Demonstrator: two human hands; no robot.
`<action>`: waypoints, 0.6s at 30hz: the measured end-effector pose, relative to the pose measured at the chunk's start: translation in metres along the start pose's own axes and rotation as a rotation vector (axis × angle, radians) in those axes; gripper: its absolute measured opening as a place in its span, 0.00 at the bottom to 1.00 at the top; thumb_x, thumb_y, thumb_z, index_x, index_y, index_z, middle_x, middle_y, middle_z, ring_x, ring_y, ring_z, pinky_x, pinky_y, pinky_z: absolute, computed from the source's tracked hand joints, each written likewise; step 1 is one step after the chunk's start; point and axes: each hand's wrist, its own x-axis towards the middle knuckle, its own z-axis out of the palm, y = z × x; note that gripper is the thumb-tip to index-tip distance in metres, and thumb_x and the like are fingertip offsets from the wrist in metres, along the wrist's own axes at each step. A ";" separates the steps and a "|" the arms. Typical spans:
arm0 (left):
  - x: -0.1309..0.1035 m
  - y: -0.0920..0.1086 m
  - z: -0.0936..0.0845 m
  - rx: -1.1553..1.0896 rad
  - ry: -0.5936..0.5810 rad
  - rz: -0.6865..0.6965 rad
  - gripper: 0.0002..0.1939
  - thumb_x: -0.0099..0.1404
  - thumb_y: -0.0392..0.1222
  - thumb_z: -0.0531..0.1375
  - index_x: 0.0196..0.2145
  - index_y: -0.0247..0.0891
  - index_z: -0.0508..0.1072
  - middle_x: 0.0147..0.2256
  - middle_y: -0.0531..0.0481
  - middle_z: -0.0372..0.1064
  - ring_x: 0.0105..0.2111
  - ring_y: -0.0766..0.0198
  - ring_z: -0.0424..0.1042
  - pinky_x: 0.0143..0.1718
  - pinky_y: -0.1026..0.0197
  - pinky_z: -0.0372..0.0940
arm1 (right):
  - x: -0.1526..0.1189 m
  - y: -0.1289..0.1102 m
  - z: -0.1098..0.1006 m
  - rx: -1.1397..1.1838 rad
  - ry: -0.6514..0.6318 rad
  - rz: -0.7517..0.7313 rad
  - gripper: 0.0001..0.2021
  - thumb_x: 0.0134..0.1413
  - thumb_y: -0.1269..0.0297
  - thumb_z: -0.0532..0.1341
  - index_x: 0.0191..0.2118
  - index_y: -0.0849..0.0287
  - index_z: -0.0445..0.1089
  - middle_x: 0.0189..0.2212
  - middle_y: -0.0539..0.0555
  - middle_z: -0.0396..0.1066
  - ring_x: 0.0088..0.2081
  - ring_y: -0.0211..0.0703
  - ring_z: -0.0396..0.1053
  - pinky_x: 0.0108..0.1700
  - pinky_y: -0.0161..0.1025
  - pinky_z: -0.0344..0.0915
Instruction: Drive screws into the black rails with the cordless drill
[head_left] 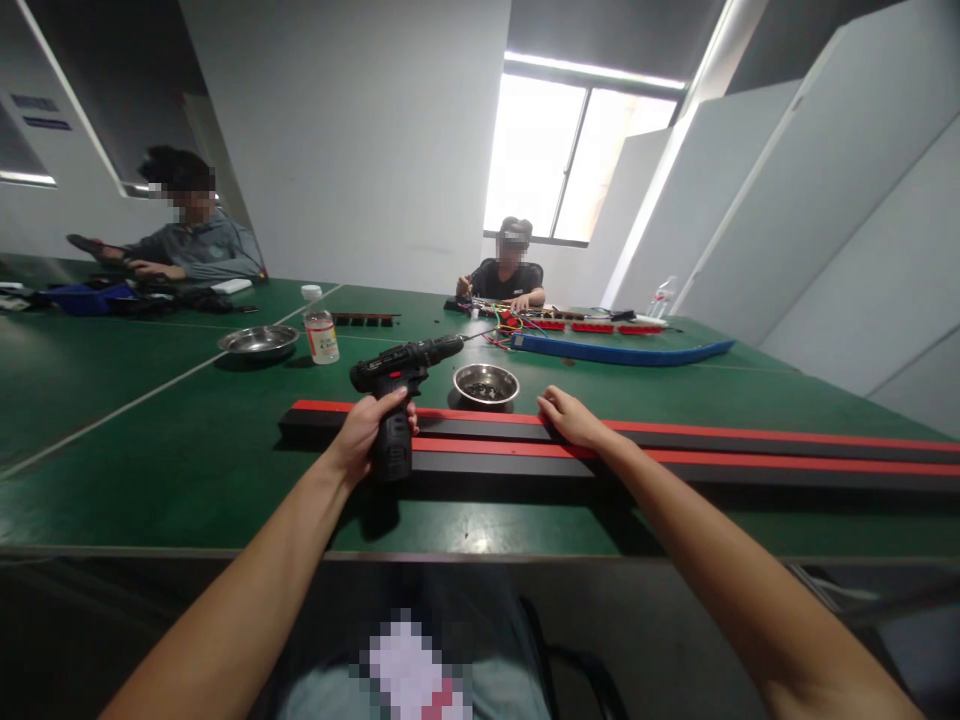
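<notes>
A black cordless drill (397, 385) is upright in my left hand (367, 428), whose fingers wrap round the handle. Its long bit points right and slightly up, above the table. My right hand (570, 415) lies over the two long red-and-black bars (720, 450), its fingers curled together; whatever may be between them is too small to make out. Just left of that hand, beyond the bars, stands a small steel bowl (486, 398) with many small dark pieces in it, perhaps screws. Both bars lie side by side across the green table (225, 490).
To the left are a second steel bowl (259, 343) and a labelled bottle (322, 328). A long blue strip (622, 349) and coloured wires (511, 322) lie farther back. Two other people sit at the table, one across (510, 275) and one at far left (199, 245).
</notes>
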 end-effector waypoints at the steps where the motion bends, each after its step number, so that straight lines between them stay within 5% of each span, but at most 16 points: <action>1: 0.000 0.000 -0.002 -0.013 -0.001 -0.008 0.13 0.61 0.43 0.68 0.33 0.30 0.74 0.28 0.47 0.73 0.24 0.67 0.73 0.26 0.66 0.70 | -0.001 0.007 -0.003 0.001 0.003 0.013 0.11 0.68 0.58 0.51 0.35 0.56 0.61 0.31 0.54 0.72 0.34 0.44 0.68 0.40 0.38 0.62; 9: -0.003 0.001 0.001 0.002 0.032 -0.049 0.10 0.62 0.41 0.67 0.34 0.30 0.73 0.28 0.47 0.73 0.24 0.66 0.73 0.26 0.66 0.71 | 0.001 0.034 -0.022 -0.053 0.016 0.157 0.12 0.67 0.59 0.52 0.34 0.58 0.65 0.30 0.56 0.74 0.31 0.44 0.69 0.36 0.38 0.61; 14: -0.002 -0.001 0.003 0.019 0.054 -0.076 0.10 0.62 0.41 0.67 0.32 0.31 0.74 0.27 0.47 0.74 0.24 0.66 0.73 0.26 0.66 0.71 | 0.036 -0.004 -0.019 -0.106 0.104 0.062 0.12 0.63 0.58 0.60 0.35 0.61 0.74 0.36 0.58 0.77 0.35 0.45 0.71 0.37 0.37 0.61; 18: -0.001 -0.001 0.002 0.016 0.079 -0.068 0.09 0.62 0.41 0.67 0.31 0.31 0.75 0.27 0.47 0.74 0.24 0.66 0.74 0.26 0.66 0.71 | 0.078 -0.045 0.003 -0.155 -0.003 0.030 0.06 0.57 0.63 0.66 0.34 0.60 0.77 0.33 0.56 0.78 0.34 0.44 0.72 0.34 0.37 0.60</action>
